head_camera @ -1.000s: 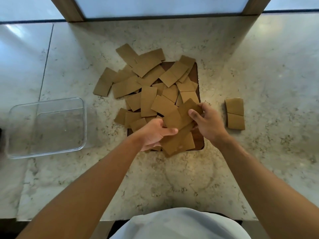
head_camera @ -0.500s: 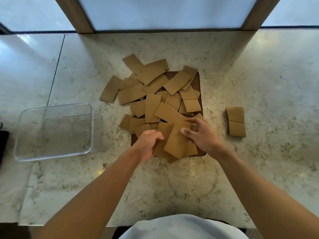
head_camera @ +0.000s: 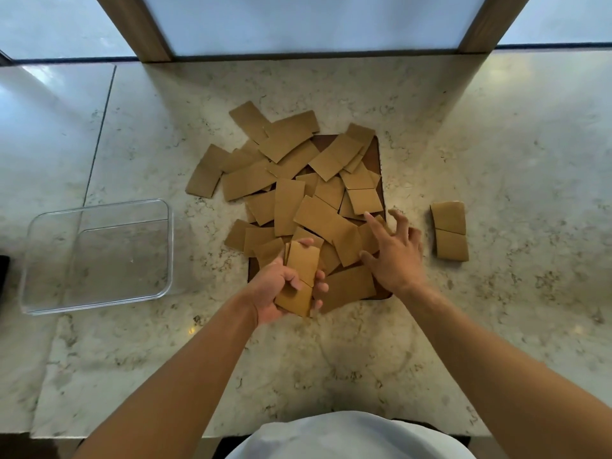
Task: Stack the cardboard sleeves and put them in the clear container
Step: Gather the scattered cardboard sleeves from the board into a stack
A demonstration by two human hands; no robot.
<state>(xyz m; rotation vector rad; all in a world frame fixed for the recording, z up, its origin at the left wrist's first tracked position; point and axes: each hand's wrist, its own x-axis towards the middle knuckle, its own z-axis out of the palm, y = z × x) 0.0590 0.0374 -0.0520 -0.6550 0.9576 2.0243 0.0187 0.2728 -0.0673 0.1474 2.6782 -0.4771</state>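
The left hand (head_camera: 281,286) clasped a small stack (head_camera: 299,279) to keep it squared, the right hand (head_camera: 394,253) spread over the loose sleeves (head_camera: 298,180); the container (head_camera: 99,256) sat empty on the bench (head_camera: 331,359).

No readable text, labels or numbers anywhere — plain surfaces only.

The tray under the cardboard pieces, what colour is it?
Dark brown tray, seen in the head view.
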